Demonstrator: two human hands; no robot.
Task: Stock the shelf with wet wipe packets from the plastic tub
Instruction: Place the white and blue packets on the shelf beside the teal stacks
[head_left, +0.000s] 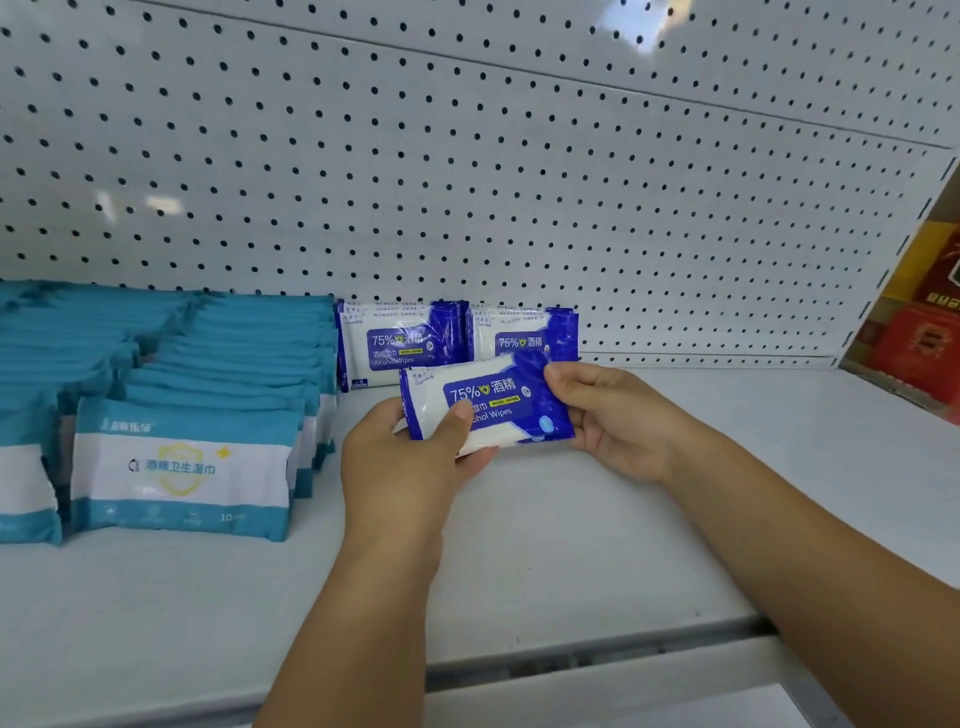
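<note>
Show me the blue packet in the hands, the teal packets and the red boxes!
held packet (488, 395): head view, on its blue label.
teal packets (182, 467): head view, front packet's white band.
red boxes (919, 348): head view, lower box's front.

Bright, even, cool-white light floods the scene, and it's coming from overhead. Take the blue packet as centre. High above it and to the right, a blown-out patch of glare sits on the pegboard. A fainter pair of reflections glows up to the packet's left. Shadows are soft, just a pale grey smudge on the shelf directly beneath the packet. The packet's large print reads clearly. The teal packets to its left look a touch softer, and the red boxes far to its right are smeared. Wide-angle bending shows too: the pegboard's hole rows and seam bow and tilt more the farther they run from the packet.
</note>
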